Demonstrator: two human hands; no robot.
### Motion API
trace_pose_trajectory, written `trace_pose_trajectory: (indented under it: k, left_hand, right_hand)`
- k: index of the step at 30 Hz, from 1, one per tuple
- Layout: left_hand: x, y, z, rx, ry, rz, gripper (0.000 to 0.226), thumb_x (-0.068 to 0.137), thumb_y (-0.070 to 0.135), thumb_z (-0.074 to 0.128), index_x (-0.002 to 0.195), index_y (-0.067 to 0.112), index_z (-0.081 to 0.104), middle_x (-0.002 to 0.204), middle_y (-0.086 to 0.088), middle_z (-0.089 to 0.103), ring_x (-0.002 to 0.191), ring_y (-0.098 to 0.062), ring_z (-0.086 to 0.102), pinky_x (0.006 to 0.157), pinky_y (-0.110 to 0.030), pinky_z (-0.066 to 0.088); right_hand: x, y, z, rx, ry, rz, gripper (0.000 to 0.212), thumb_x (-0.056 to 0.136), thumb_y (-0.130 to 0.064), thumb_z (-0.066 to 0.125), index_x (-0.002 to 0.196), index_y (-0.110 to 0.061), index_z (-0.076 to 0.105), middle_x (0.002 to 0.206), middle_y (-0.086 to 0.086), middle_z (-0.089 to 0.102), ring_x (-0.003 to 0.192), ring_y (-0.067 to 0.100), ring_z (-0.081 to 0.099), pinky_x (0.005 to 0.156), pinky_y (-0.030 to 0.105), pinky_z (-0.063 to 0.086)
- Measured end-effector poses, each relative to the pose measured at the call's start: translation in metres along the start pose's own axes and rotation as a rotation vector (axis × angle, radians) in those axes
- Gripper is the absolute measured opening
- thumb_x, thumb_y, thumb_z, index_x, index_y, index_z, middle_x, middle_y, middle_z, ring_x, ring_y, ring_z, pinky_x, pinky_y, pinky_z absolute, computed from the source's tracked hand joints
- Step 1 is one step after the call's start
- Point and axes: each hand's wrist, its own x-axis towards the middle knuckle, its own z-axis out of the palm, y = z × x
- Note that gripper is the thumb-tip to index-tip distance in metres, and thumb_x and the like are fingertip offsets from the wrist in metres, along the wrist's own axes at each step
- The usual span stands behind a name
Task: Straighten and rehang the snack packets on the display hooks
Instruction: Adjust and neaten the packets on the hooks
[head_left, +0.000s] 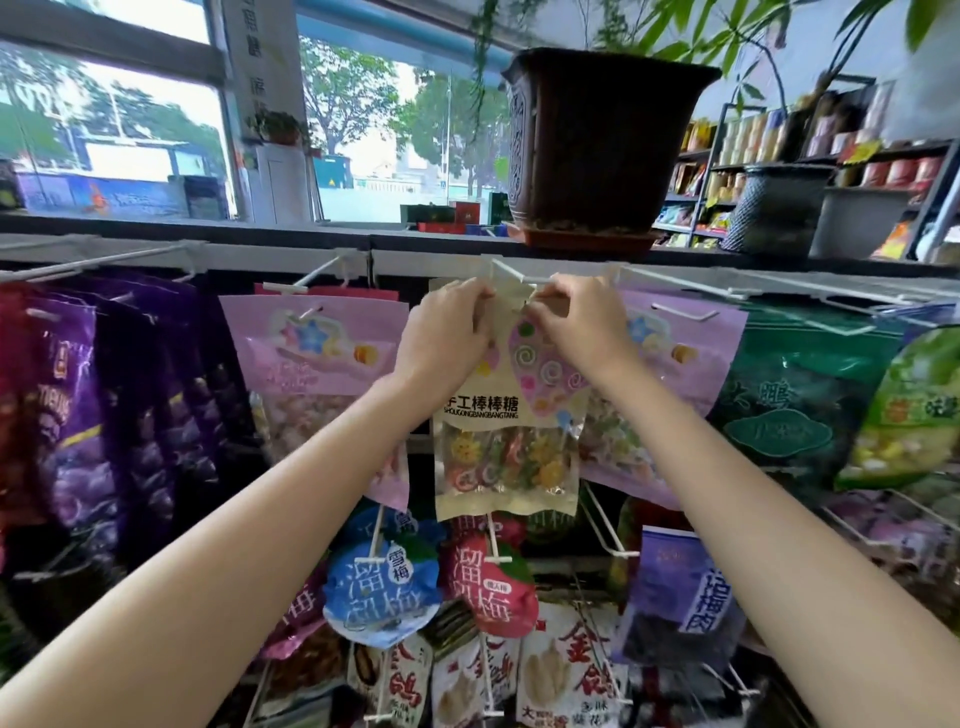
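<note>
Lollipop packet (506, 415) hangs at the white hook (506, 274), both hands pinching its top: left hand (445, 332), right hand (576, 325). It seems not yet fully rehung; neighbouring packets already hang.

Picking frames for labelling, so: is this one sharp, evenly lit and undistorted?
Head view: lollipop packet and both hands, left, right, are sharp; window glares pale; purple packets sit dim; edges blur and the shelf rail bows.
</note>
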Motion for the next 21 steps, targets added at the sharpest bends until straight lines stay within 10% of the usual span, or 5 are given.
trace_pose_trajectory:
  k: [6, 17, 21]
  left_hand:
    - [-0.043, -0.033, 0.029, 0.171, -0.035, 0.207, 0.064, 0.078, -0.004, 0.057, 0.137, 0.009, 0.037, 0.142, -0.014, 0.03, 0.061, -0.014, 0.05, 0.043, -0.022, 0.036]
    - [-0.085, -0.088, -0.021, 0.112, 0.17, 0.057, 0.047, 0.073, -0.008, 0.058, 0.118, 0.002, 0.049, 0.122, -0.017, 0.043, 0.113, -0.029, 0.046, 0.096, -0.035, 0.042]
    - [-0.092, -0.094, -0.045, 0.151, 0.176, 0.002, 0.05, 0.073, -0.009, 0.057, 0.121, -0.002, 0.046, 0.125, -0.021, 0.041, 0.118, -0.034, 0.041, 0.101, -0.042, 0.038]
  right_hand:
    - [-0.041, 0.016, 0.041, -0.22, 0.33, -0.177, 0.03, 0.074, -0.001, 0.065, 0.102, -0.008, 0.056, 0.105, 0.013, 0.053, 0.1, 0.027, 0.049, 0.088, 0.041, 0.04]
    - [-0.047, -0.056, 0.087, 0.422, -0.246, 0.043, 0.046, 0.09, -0.023, 0.059, 0.129, -0.006, 0.042, 0.127, 0.009, 0.05, 0.117, 0.02, 0.048, 0.098, 0.03, 0.041]
    - [-0.044, -0.08, 0.103, 0.625, -0.292, 0.225, 0.042, 0.087, -0.027, 0.063, 0.119, -0.006, 0.046, 0.104, 0.001, 0.053, 0.089, 0.009, 0.052, 0.069, 0.011, 0.044]
